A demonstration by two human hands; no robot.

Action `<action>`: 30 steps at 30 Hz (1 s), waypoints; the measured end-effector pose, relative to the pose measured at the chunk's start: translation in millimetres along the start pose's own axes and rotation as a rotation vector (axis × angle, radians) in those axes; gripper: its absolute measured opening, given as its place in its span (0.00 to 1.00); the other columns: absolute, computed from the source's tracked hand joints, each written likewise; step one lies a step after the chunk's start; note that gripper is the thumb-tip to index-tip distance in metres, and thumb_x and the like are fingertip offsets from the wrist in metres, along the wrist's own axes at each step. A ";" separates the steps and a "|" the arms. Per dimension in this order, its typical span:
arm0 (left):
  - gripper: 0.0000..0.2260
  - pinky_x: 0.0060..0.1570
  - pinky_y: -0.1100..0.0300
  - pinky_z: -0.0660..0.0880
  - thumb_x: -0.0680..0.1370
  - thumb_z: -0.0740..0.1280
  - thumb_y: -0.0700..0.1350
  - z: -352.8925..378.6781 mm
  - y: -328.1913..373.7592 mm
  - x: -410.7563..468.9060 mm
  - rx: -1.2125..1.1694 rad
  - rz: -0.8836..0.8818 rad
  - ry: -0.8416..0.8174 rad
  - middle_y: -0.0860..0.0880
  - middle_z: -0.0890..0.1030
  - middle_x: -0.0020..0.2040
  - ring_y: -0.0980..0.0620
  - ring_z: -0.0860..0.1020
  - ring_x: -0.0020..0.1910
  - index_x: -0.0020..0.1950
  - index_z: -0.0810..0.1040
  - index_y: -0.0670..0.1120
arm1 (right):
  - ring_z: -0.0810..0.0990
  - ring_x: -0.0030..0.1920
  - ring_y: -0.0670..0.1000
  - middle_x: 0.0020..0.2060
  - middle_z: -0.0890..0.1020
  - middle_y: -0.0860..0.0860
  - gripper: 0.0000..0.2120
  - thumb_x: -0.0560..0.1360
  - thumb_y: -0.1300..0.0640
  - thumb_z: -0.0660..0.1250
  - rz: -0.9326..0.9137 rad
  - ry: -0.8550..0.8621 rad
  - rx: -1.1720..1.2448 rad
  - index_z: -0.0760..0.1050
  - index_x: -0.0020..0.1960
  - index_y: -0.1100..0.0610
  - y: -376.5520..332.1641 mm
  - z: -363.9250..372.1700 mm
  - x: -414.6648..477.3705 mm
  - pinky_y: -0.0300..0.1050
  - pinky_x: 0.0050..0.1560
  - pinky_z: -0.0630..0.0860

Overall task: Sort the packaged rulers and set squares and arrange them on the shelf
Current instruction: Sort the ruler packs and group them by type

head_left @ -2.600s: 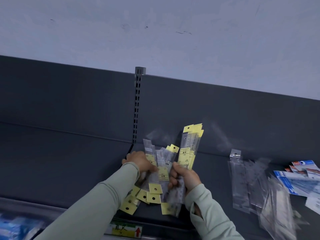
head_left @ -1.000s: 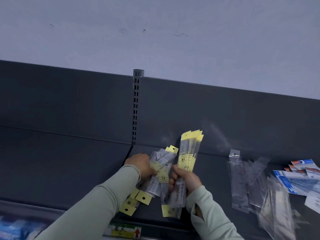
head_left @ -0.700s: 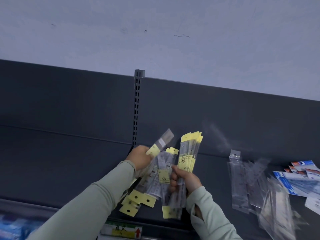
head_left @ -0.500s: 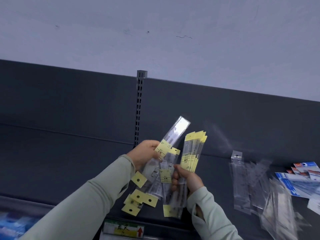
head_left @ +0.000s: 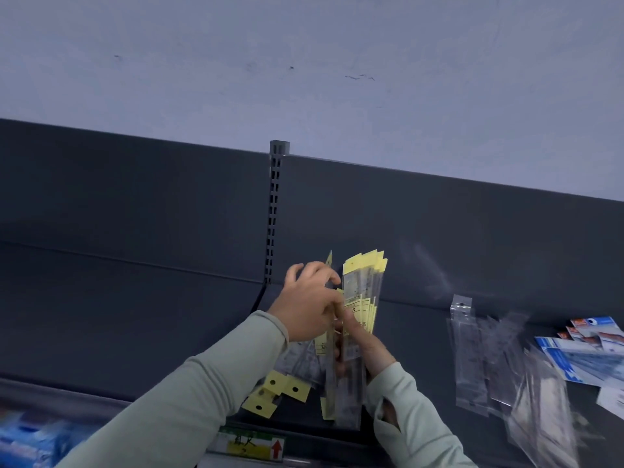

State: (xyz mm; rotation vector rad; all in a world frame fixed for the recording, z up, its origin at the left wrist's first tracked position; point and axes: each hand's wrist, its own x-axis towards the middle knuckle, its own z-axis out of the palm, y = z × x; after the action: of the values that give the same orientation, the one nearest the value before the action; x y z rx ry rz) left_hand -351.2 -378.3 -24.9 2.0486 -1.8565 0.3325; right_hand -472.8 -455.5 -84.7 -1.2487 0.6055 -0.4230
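Observation:
My right hand (head_left: 366, 346) grips an upright bundle of packaged rulers (head_left: 363, 288) with yellow header cards, held above the dark shelf (head_left: 135, 332). My left hand (head_left: 309, 305) pinches one more packaged ruler (head_left: 329, 265) and holds it against the bundle's left side. Only the ruler's thin yellow edge shows above my fingers. More ruler packs (head_left: 280, 390) with yellow tabs lie fanned on the shelf below my hands.
A pile of clear packaged rulers and set squares (head_left: 499, 363) lies to the right on the shelf. Blue and white packets (head_left: 587, 352) sit at the far right. A slotted upright (head_left: 274, 211) divides the back panel. A price label (head_left: 251, 445) marks the shelf's front edge.
My left hand lifted one ruler pack from the fanned pile, raised it, and brought it right against the bundle in my right hand. The bundle stayed in place.

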 end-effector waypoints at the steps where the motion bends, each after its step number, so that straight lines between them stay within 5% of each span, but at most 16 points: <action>1: 0.11 0.71 0.47 0.47 0.77 0.61 0.42 1.9 0.6 -0.2 -0.036 0.000 0.006 0.55 0.68 0.65 0.53 0.57 0.71 0.49 0.81 0.54 | 0.79 0.35 0.54 0.35 0.80 0.50 0.42 0.42 0.29 0.77 -0.003 -0.009 -0.003 0.77 0.46 0.55 1.7 -1.4 2.2 0.46 0.33 0.75; 3: 0.10 0.70 0.51 0.49 0.76 0.63 0.41 4.8 1.3 -1.2 -0.109 0.006 -0.002 0.55 0.67 0.64 0.55 0.57 0.69 0.47 0.81 0.54 | 0.77 0.60 0.59 0.52 0.81 0.54 0.48 0.49 0.34 0.79 -0.005 0.001 0.035 0.74 0.60 0.60 1.8 -0.3 0.3 0.52 0.55 0.76; 5: 0.08 0.69 0.53 0.53 0.76 0.64 0.42 8.3 1.1 -1.0 -0.146 0.012 -0.026 0.55 0.67 0.62 0.55 0.58 0.68 0.46 0.80 0.54 | 0.72 0.68 0.54 0.64 0.75 0.57 0.50 0.56 0.41 0.80 -0.058 0.037 0.090 0.66 0.69 0.63 2.5 -1.8 0.7 0.51 0.68 0.68; 8: 0.07 0.67 0.50 0.61 0.77 0.65 0.42 15.3 -3.7 0.4 -0.316 -0.076 -0.033 0.56 0.67 0.56 0.56 0.61 0.63 0.45 0.78 0.54 | 0.84 0.47 0.51 0.50 0.83 0.59 0.16 0.70 0.61 0.72 -0.067 0.026 0.104 0.77 0.56 0.64 1.3 2.4 -1.9 0.42 0.52 0.78; 10: 0.05 0.66 0.52 0.65 0.77 0.65 0.45 19.9 -7.8 0.4 -0.436 -0.195 -0.044 0.55 0.68 0.56 0.56 0.63 0.61 0.51 0.76 0.53 | 0.83 0.31 0.50 0.35 0.84 0.56 0.04 0.71 0.68 0.70 -0.013 0.053 0.104 0.79 0.46 0.64 2.8 2.8 -3.7 0.41 0.36 0.79; 13: 0.09 0.54 0.57 0.71 0.78 0.65 0.50 25.3 -12.9 -1.0 -0.560 -0.412 0.033 0.51 0.70 0.52 0.56 0.70 0.50 0.56 0.71 0.50 | 0.81 0.26 0.50 0.28 0.83 0.55 0.01 0.72 0.69 0.69 0.028 0.160 0.126 0.79 0.43 0.66 3.5 2.0 -4.4 0.39 0.30 0.77; 16: 0.08 0.41 0.59 0.72 0.76 0.68 0.51 24.3 -14.6 -2.2 -0.741 -0.499 -0.021 0.52 0.74 0.41 0.57 0.73 0.39 0.51 0.75 0.49 | 0.85 0.36 0.55 0.43 0.85 0.60 0.10 0.75 0.66 0.65 0.044 0.148 0.269 0.78 0.54 0.68 2.8 1.5 -6.0 0.45 0.36 0.80; 20: 0.08 0.43 0.58 0.75 0.78 0.63 0.40 21.9 -13.0 4.6 -0.769 -0.460 -0.041 0.54 0.76 0.38 0.55 0.75 0.39 0.46 0.82 0.45 | 0.82 0.29 0.56 0.38 0.84 0.60 0.10 0.78 0.64 0.62 0.028 0.112 0.329 0.74 0.57 0.67 -0.6 4.4 -9.9 0.45 0.29 0.78; 22: 0.10 0.41 0.61 0.74 0.79 0.60 0.39 23.7 -15.6 7.5 -0.635 -0.544 -0.056 0.52 0.80 0.43 0.52 0.77 0.43 0.44 0.81 0.45 | 0.75 0.22 0.52 0.27 0.79 0.56 0.03 0.77 0.65 0.63 -0.030 0.191 0.296 0.74 0.48 0.65 -2.6 3.4 -8.1 0.42 0.23 0.74; 25: 0.10 0.46 0.58 0.73 0.78 0.62 0.49 31.4 -15.7 5.4 -0.277 -0.534 -0.294 0.43 0.80 0.55 0.45 0.79 0.52 0.49 0.79 0.44 | 0.65 0.19 0.48 0.22 0.69 0.52 0.03 0.76 0.66 0.63 -0.019 0.236 0.322 0.72 0.45 0.61 -4.1 0.0 -6.6 0.37 0.21 0.64; 28: 0.22 0.63 0.49 0.66 0.75 0.65 0.56 46.7 -10.1 2.8 -0.062 -0.425 -0.473 0.43 0.66 0.69 0.43 0.65 0.68 0.67 0.71 0.49 | 0.62 0.18 0.47 0.22 0.65 0.51 0.02 0.78 0.63 0.61 0.054 0.225 0.389 0.73 0.48 0.60 -4.5 -3.5 -9.0 0.35 0.20 0.60; 30: 0.23 0.70 0.43 0.56 0.77 0.63 0.47 49.2 -8.3 4.2 -0.009 -0.269 -0.482 0.47 0.54 0.77 0.44 0.53 0.75 0.73 0.64 0.56 | 0.62 0.18 0.47 0.21 0.65 0.51 0.03 0.78 0.62 0.60 0.076 0.216 0.405 0.73 0.48 0.60 -5.2 -5.5 -10.1 0.35 0.19 0.60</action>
State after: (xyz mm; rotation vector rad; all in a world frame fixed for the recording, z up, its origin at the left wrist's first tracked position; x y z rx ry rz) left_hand -345.6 -401.7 -68.8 2.4944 -1.7777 -0.2629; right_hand -483.9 -454.9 -78.8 -0.7967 0.7072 -0.5892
